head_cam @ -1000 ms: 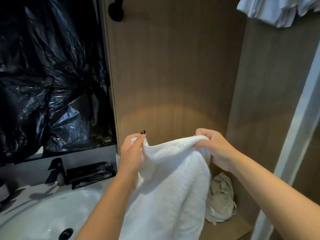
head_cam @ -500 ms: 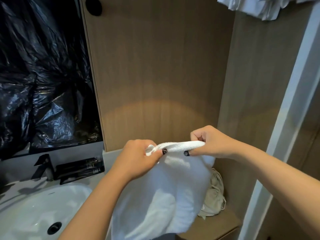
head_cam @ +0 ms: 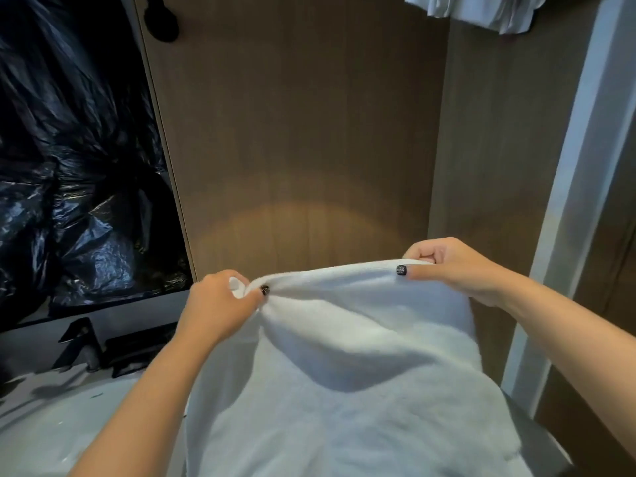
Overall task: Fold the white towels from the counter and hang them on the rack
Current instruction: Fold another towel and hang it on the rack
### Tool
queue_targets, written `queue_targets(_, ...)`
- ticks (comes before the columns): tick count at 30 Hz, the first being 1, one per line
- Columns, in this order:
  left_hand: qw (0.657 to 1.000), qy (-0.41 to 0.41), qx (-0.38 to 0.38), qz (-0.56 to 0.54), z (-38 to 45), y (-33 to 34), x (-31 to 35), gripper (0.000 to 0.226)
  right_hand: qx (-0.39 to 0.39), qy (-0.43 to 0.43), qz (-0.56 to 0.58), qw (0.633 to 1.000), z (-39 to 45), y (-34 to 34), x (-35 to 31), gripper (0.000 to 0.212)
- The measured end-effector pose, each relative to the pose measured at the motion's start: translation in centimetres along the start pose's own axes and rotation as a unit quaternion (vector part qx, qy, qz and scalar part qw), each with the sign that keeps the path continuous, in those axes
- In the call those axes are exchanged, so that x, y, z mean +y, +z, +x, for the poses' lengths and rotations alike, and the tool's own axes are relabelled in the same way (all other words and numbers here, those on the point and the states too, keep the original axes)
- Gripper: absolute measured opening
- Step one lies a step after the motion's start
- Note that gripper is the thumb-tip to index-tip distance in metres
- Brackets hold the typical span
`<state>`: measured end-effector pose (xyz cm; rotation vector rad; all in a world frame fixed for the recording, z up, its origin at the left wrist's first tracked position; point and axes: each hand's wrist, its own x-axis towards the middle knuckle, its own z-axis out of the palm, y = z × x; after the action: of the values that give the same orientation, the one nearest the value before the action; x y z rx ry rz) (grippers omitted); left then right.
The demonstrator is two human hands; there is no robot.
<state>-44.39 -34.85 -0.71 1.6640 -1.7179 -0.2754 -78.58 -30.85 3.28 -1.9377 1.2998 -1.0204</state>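
A white towel point(head_cam: 351, 373) hangs spread in front of me, filling the lower middle of the head view. My left hand point(head_cam: 220, 308) pinches its top edge at the left corner. My right hand point(head_cam: 447, 266) grips the same edge at the right corner, thumb on the near side. The top edge runs stretched between the two hands, and the cloth drapes down out of the frame. More white fabric point(head_cam: 481, 10) hangs at the top right; what it hangs from is out of view.
A wooden panel point(head_cam: 303, 132) stands straight ahead, with a black knob point(head_cam: 161, 20) at its upper left. Black plastic sheeting point(head_cam: 75, 166) covers the wall at left. Below it are a black tap point(head_cam: 81, 339) and a white sink point(head_cam: 51, 425). A white frame point(head_cam: 578, 201) rises at right.
My hands have moved apart along the towel's top edge, so the towel is now spread wide. The grey cloth in the right corner is now hidden behind it.
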Motion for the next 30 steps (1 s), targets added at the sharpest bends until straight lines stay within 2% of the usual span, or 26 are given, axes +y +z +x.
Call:
queue_targets(4, 0.992, 0.105, -0.065, -0.039, -1.8, 1.2, 3.7, 0.061, 0.025, -0.045, -0.080, 0.995, 0.6, 0.8, -0.3, 0.003)
queue_targets(7, 0.976, 0.186, -0.100, -0.060, -2.4, 2.6, 5.7, 0.068, -0.006, -0.079, -0.111, 0.991, 1.1, 2.5, -1.2, 0.004)
queue_targets(10, 0.957, 0.249, -0.125, -0.083, -2.3, 4.2, 6.1, 0.060, -0.027, -0.094, -0.103, 0.990, 1.4, 3.7, -1.7, 0.003)
queue_targets(14, 0.938, 0.285, -0.153, -0.126, -2.2, 5.8, 5.4, 0.054, -0.046, -0.072, -0.089, 0.992, 1.2, 4.1, -1.6, 0.002)
queue_targets(20, 0.934, 0.292, -0.188, -0.088, -2.1, 7.2, 4.2, 0.007, -0.067, -0.028, -0.092, 0.993, 0.5, 5.1, 0.4, 0.007)
queue_targets(24, 0.932, 0.314, -0.174, -0.042, -2.3, 7.5, 3.5, 0.009, -0.072, -0.002, -0.084, 0.994, 0.0, 6.0, 2.0, 0.014)
queue_targets(27, 0.942, 0.298, -0.156, -0.003, -2.3, 7.9, 2.1, 0.014, -0.078, 0.029, -0.099, 0.992, -0.3, 6.5, 3.6, 0.025)
queue_targets(30, 0.958, 0.256, -0.132, -0.016, -2.1, 8.0, 0.4, 0.015, -0.079, 0.042, -0.143, 0.986, -0.6, 6.6, 5.1, 0.033)
